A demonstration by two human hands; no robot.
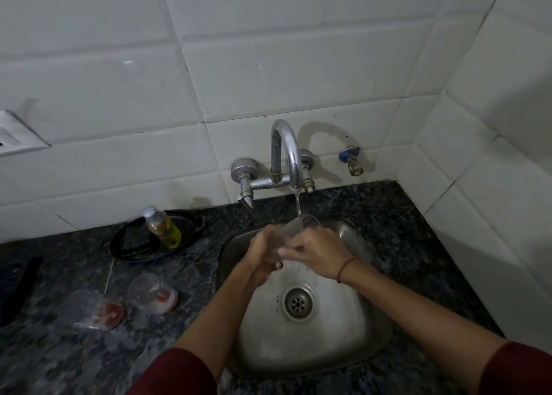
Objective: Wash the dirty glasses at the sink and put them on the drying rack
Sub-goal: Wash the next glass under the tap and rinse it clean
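Note:
A clear glass (301,224) is held tilted over the steel sink (352,347), its mouth under the water running from the chrome tap (286,153). My left hand (264,253) grips its lower part from the left. My right hand (318,253) wraps round it from the right, fingers curled on the glass. Two more clear glasses with red residue lie on the dark granite counter left of the sink, one (89,309) farther left and one (149,290) nearer the sink.
A dish-soap bottle (162,227) lies in a black oval tray (131,245) behind the glasses. A dark object (18,287) sits at the far left edge. White tiled walls close in behind and to the right. A small valve (352,161) sticks out right of the tap.

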